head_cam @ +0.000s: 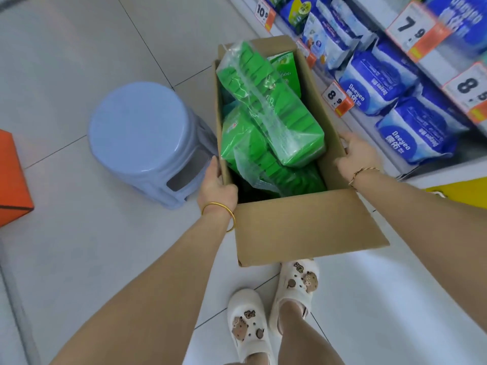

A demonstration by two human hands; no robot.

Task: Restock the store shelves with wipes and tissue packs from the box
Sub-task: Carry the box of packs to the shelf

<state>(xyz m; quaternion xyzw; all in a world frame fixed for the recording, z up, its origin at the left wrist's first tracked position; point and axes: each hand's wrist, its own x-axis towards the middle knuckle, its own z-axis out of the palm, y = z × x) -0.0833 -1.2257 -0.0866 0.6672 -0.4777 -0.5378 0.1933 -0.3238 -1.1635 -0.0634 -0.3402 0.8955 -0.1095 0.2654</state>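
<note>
The open brown cardboard box (303, 227) is gripped by left hand (216, 185) and right hand (357, 155); green plastic-wrapped tissue packs (276, 119) between them are judged unshelved.

A pale tiled floor (79, 259) was seen, with a blue-grey plastic stool (142, 127) stood on it at the left and an orange object (10, 180) at the left edge. White clogs (247, 322) were planted on the near tiles. Whether the cardboard box (303, 227) rested on the floor could not be told. On the right, shelves (434, 71) were stacked with blue and white packs (374, 83), and price tags (413, 29) were fixed to the shelf edges.
</note>
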